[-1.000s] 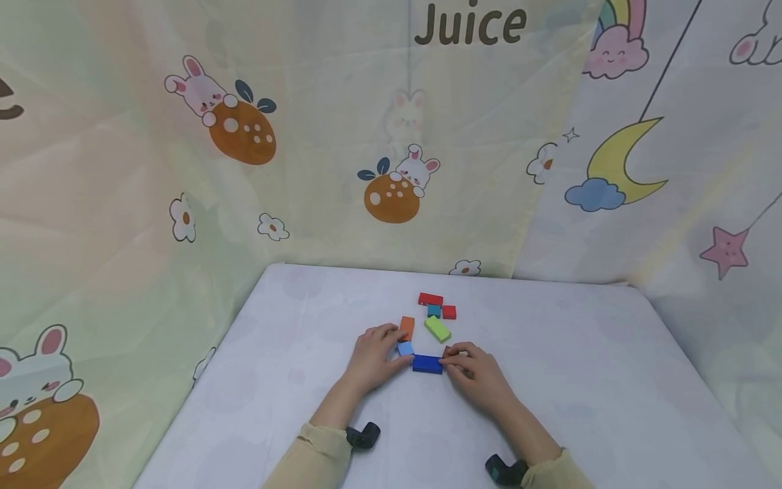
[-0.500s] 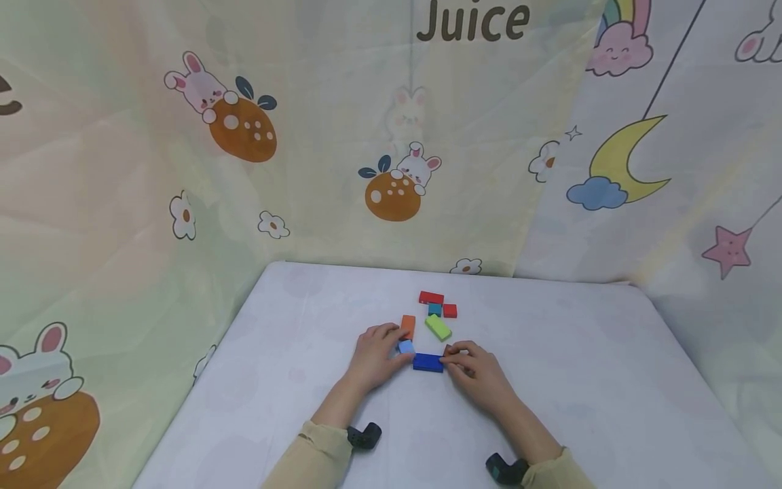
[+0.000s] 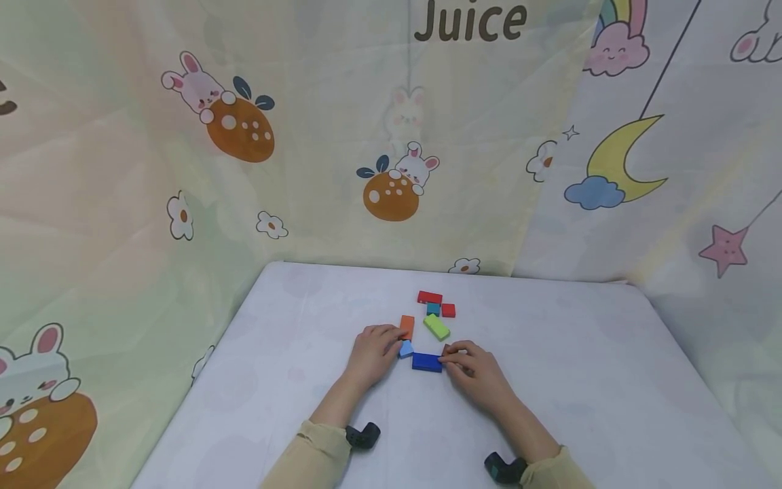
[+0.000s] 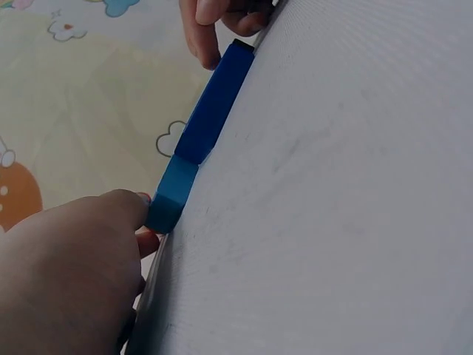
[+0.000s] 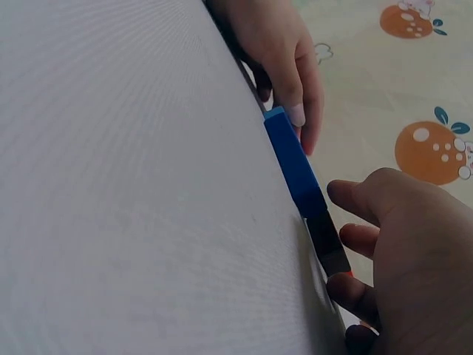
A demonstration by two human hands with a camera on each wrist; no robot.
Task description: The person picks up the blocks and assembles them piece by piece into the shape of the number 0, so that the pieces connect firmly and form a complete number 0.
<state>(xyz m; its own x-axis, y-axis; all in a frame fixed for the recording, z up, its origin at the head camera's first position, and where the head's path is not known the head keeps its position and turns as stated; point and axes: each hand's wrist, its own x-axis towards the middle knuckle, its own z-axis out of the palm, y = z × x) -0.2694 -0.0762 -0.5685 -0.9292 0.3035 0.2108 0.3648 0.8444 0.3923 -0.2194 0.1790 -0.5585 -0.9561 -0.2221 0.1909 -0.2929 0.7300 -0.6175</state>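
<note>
A long dark blue block (image 3: 427, 363) lies on the table between both hands. At its left end sits a small light blue block (image 3: 406, 350), turned at an angle. My left hand (image 3: 371, 353) pinches that light blue block at its outer end, which shows in the left wrist view. The left fingertips also reach the near end of an orange block (image 3: 407, 326). By the dark blue block's right end, my right hand (image 3: 479, 377) holds a small brown block (image 3: 447, 348) between thumb and fingers, which partly hide it.
Just beyond the hands lies a light green block (image 3: 436, 327), slanted. Farther back are a teal block (image 3: 432, 310), a long red block (image 3: 430, 297) and a small red block (image 3: 449, 310). Printed cloth walls (image 3: 318, 204) rise around the white table (image 3: 562, 353).
The left thumb has drawn back to the left, off the dark blue block's corner. The light blue block has turned slightly and more of it shows. My right hand holds its place.
</note>
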